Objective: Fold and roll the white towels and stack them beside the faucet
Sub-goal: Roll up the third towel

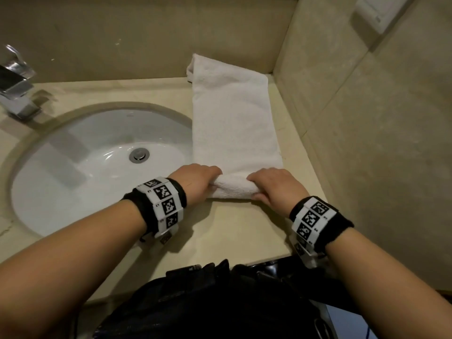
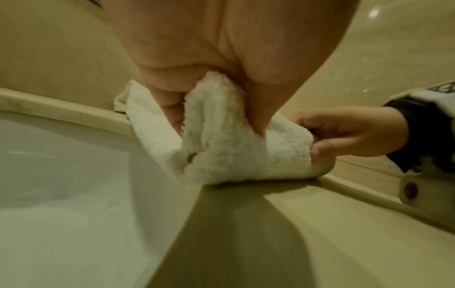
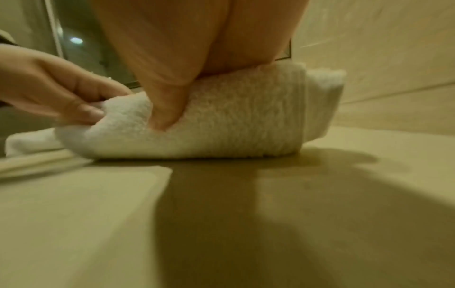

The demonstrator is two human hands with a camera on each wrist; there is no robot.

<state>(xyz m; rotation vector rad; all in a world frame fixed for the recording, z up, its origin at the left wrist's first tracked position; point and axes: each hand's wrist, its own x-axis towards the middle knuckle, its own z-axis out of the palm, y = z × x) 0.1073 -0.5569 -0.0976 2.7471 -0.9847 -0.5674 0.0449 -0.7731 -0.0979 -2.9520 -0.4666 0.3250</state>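
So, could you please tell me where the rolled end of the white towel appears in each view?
Head: the rolled end lies lower centre, between the left hand and the right hand.
Left wrist: centre, the rolled end under the thumb.
Right wrist: centre, the rolled end on the counter.
Shared landmark: the other hand gripping the roll's far end.

right hand (image 3: 172,64) gripping rolled towel (image 3: 221,124), countertop (image 3: 98,224)
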